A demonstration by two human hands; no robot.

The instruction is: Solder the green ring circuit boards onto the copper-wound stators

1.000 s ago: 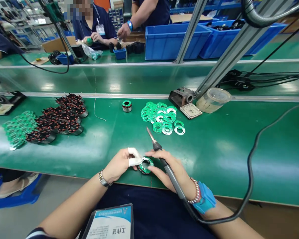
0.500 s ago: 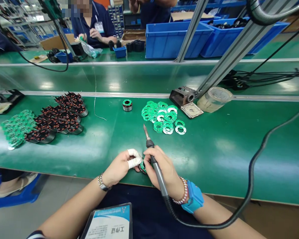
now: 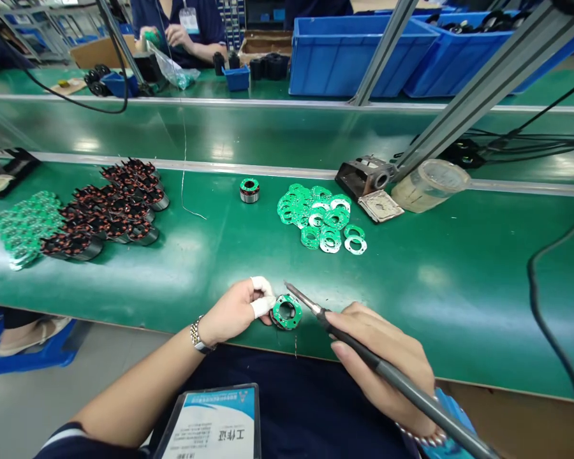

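Near the table's front edge, my left hand (image 3: 242, 307), with white finger cots on thumb and forefinger, grips a motor stator (image 3: 287, 324) whose top carries a green ring-shaped circuit board (image 3: 294, 306). A soldering iron (image 3: 358, 347) lies in my right hand (image 3: 392, 357), its tip pointing left just above the board; I cannot tell whether it touches. Another stator with a green board (image 3: 249, 190) stands upright farther back. Loose ring boards (image 3: 330, 241), some green and some white side up, lie in a pile right of it.
Several stators (image 3: 117, 204) and a stack of green boards (image 3: 26, 223) fill the left side. A soldering iron stand (image 3: 363, 177) with a sponge tray (image 3: 381, 206) and a plastic tub (image 3: 430, 186) stand at the back right, by a metal post (image 3: 483, 95). A co-worker (image 3: 186, 35) sits opposite.
My right hand has moved right, away from the stator, and lowered the iron from upright to slanting, tip toward the board. The stator's board now shows fully. The camera view has tilted down.
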